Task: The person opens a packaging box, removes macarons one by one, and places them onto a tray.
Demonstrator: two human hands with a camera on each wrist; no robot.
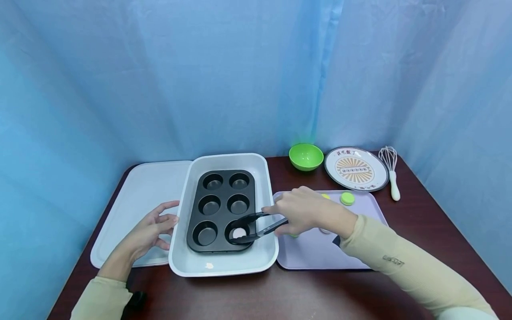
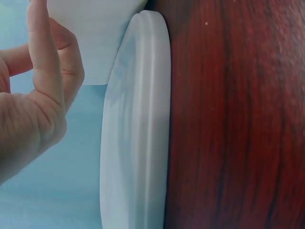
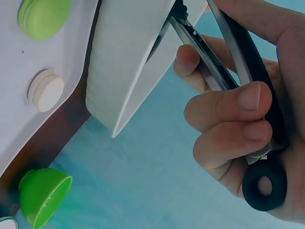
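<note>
My right hand (image 1: 302,211) grips black-and-silver tongs (image 3: 205,52), fingers curled round their handles. The tongs' dark tips reach into the near right cup of a dark muffin pan (image 1: 223,212), on either side of a pale round macaron (image 1: 239,233). Whether the tips pinch it is hard to tell. The pan, with its several cups, lies in a white rectangular basin (image 1: 224,265). At the basin's left side is my left hand (image 1: 150,229), fingers extended and loosely bent, fingertips at the outer wall. The left wrist view shows the same hand (image 2: 43,90) beside the basin.
A white tray (image 1: 128,213) lies left, partly under the basin. On a lilac tray (image 1: 316,255) at right sit several macarons, including a green macaron (image 1: 347,198), partly hidden by my arm. Behind stand a green bowl (image 1: 306,158), a patterned plate (image 1: 356,169) and a whisk (image 1: 392,173).
</note>
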